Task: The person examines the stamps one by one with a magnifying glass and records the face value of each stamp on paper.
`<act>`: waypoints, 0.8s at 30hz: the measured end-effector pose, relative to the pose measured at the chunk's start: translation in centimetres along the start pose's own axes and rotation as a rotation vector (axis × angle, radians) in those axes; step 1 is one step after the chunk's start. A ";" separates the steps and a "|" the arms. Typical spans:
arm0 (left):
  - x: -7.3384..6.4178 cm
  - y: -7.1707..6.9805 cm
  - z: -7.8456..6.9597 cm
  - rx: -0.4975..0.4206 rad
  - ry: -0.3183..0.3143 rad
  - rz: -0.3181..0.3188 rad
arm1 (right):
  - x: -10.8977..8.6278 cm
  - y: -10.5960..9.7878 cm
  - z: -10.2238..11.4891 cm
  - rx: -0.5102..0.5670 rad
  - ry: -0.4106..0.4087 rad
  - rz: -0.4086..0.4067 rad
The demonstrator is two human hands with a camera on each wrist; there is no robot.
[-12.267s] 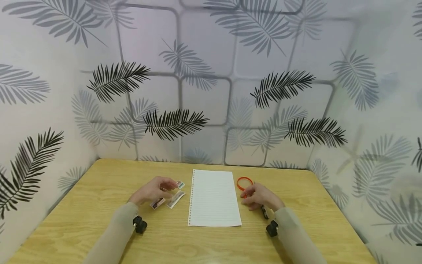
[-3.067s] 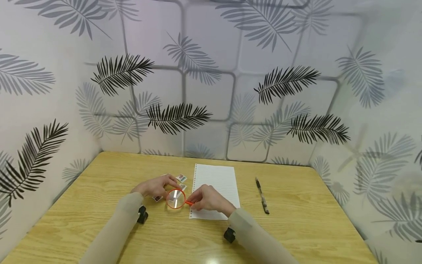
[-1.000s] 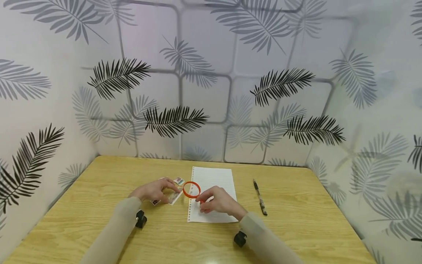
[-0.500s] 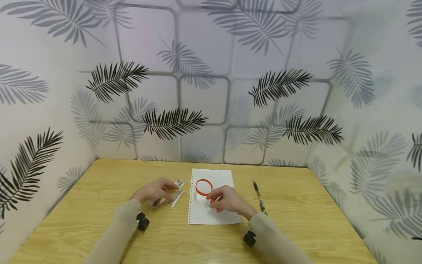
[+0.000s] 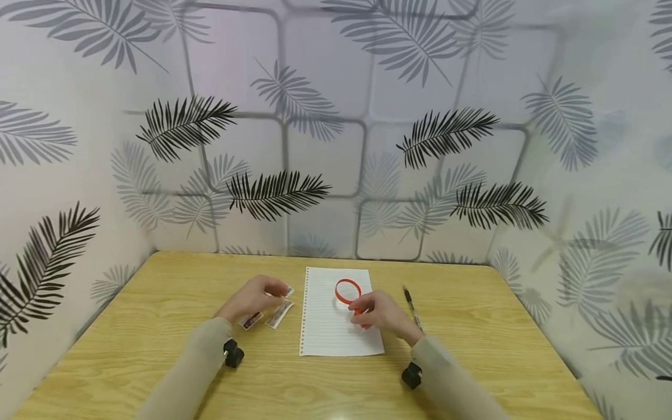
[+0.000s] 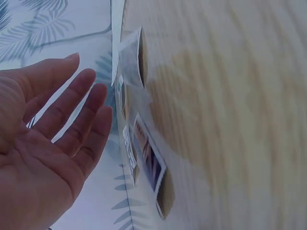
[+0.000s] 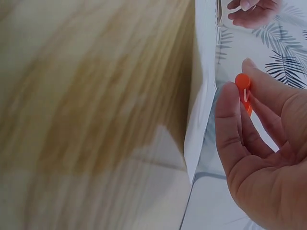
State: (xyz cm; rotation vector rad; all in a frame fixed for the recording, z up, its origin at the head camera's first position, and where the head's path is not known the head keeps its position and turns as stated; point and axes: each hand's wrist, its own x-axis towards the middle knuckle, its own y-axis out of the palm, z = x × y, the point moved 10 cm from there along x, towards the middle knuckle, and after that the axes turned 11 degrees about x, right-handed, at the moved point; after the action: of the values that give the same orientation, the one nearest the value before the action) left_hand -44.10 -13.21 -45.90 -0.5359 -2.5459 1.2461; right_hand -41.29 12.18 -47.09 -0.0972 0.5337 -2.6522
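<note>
My right hand point(image 5: 383, 315) pinches the handle of a red magnifying glass point(image 5: 336, 291), its round lens tilted above the right part of a lined sheet of paper point(image 5: 325, 338). In the right wrist view the orange-red handle end point(image 7: 242, 81) sticks out between thumb and fingers. My left hand point(image 5: 254, 298) hovers over several stamps at the sheet's left, fingers loosely bent and holding nothing. One stamp point(image 5: 280, 314) lies near the paper's edge, a darker stamp point(image 5: 251, 320) under the hand. From the left wrist, the stamps point(image 6: 149, 155) look slightly curled, beside the open palm point(image 6: 43, 158).
A black pen point(image 5: 411, 304) lies right of the paper, its lower end hidden behind my right wrist. The wooden table point(image 5: 294, 385) ends at a leaf-patterned backdrop point(image 5: 325, 146) along the back and sides.
My right hand has carried the magnifying glass from over the stamps rightward across the paper. My left hand has lifted a little off the stamps, which stay in place.
</note>
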 end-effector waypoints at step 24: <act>1.1 2.5 -3.9 -0.034 0.127 0.095 | -1.2 -4.9 -2.2 -0.082 0.043 -0.147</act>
State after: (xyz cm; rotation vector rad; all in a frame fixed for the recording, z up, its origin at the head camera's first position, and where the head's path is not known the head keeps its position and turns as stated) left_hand -43.11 -8.55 -45.50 -0.7272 -2.4653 1.1616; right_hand -42.54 17.56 -47.22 -0.1076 0.6729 -2.7801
